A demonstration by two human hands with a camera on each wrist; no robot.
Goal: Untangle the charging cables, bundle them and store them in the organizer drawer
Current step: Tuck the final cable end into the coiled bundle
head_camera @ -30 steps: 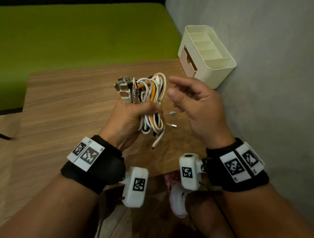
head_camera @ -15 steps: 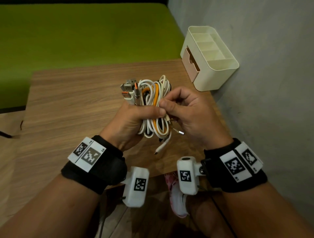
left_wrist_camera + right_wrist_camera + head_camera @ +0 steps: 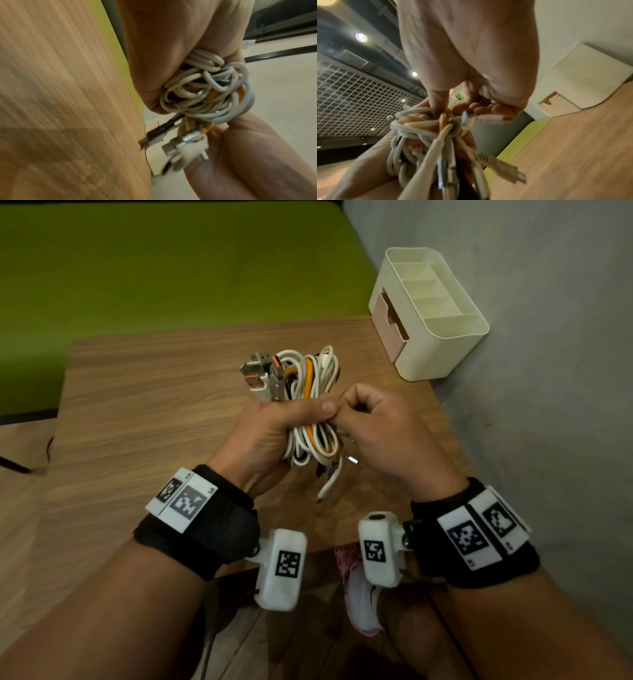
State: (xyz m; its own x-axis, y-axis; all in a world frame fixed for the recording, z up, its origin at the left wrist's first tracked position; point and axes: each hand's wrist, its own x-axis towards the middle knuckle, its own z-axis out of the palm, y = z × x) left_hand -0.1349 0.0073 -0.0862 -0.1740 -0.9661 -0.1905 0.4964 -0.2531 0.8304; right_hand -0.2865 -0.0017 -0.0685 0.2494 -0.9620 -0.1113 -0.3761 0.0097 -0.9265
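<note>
A bundle of white, orange and black charging cables [image 3: 310, 392] is gripped round its middle by my left hand [image 3: 274, 426], above the wooden table [image 3: 144, 405]. USB plugs [image 3: 260, 373] stick out at its top left, and loose plug ends [image 3: 330, 484] hang below. My right hand [image 3: 376, 426] is curled against the bundle's right side, its fingertips pinching at a strand next to my left thumb. The left wrist view shows the coiled cables [image 3: 211, 93] in my fist. In the right wrist view plugs [image 3: 489, 119] dangle. The cream organizer [image 3: 442, 337] stands at the table's far right corner, its pink drawer [image 3: 390, 323] closed.
A grey wall [image 3: 548, 371] runs along the table's right side. A green surface [image 3: 171, 268] lies beyond the far edge of the table. A pink and white shoe [image 3: 359, 587] shows under the near edge, between my wrists.
My right hand, open and apart from the bundle a second ago, has closed in and now pinches a strand at the bundle's right side. The left hand has kept its grip.
</note>
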